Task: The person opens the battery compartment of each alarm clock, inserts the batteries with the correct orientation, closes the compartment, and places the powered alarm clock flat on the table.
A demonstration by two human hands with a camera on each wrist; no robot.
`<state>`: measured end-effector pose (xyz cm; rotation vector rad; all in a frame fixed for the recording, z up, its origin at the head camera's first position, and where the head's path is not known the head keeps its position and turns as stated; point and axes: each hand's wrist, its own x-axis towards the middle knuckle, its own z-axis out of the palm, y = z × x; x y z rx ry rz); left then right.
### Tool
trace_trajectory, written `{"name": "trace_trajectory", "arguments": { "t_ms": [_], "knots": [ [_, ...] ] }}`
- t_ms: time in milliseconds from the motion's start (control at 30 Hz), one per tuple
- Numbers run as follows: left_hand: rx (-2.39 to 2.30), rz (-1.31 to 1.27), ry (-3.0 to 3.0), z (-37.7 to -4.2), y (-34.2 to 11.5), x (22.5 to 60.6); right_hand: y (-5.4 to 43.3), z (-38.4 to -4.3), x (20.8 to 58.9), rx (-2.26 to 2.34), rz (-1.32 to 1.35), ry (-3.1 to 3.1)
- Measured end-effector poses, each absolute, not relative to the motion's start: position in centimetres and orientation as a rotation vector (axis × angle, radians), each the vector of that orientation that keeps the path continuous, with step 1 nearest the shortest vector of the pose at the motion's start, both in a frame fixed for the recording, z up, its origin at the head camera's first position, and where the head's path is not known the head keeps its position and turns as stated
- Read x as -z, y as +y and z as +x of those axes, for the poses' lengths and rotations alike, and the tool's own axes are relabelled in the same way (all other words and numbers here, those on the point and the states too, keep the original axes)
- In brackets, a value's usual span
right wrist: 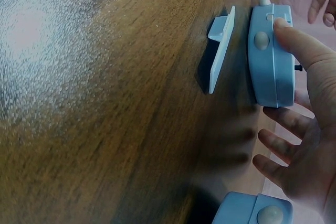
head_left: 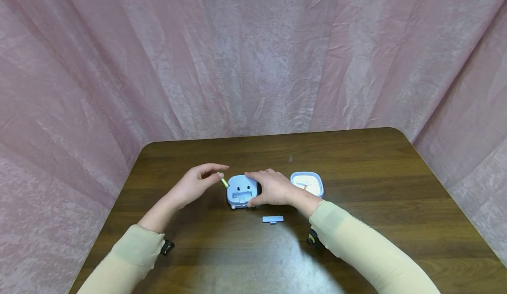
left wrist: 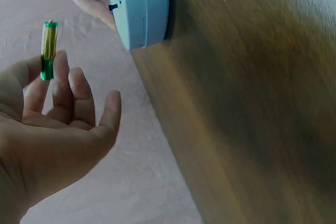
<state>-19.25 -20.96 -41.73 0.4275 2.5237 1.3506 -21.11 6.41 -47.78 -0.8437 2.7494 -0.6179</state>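
Note:
A small light-blue alarm clock [head_left: 237, 181] lies face down on the table, its battery compartment uncovered and two black knobs on its back. My right hand [head_left: 274, 189] grips it from the right, thumb at the near edge and index finger at the far edge. Just left of the clock, my left hand [head_left: 197, 183] pinches a green and gold battery [left wrist: 49, 51] between thumb and fingers. In the left wrist view the battery stands upright, its metal tip pointing away from the palm. The loose blue battery cover [head_left: 273, 219] rests on the table in front of the clock.
Another light-blue clock [head_left: 310, 183] lies face up behind the right forearm, its white dial showing. The brown wooden table [head_left: 222, 259] ends at a pink curtain [head_left: 253, 65] along the back and sides.

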Motion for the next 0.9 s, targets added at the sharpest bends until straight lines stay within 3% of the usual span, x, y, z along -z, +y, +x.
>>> {"name": "trace_trajectory", "arguments": {
  "t_ms": [533, 900],
  "knots": [
    [-1.835, -0.063, 1.928, -19.8, -21.4, 43.0, 6.4, -21.1, 47.9, 0.624, -0.853, 2.758],
    [-1.994, -0.103, 1.457, -19.4, -21.3, 42.7, 6.3, -21.1, 47.8, 0.622, -0.84, 2.759]
  ]
}}
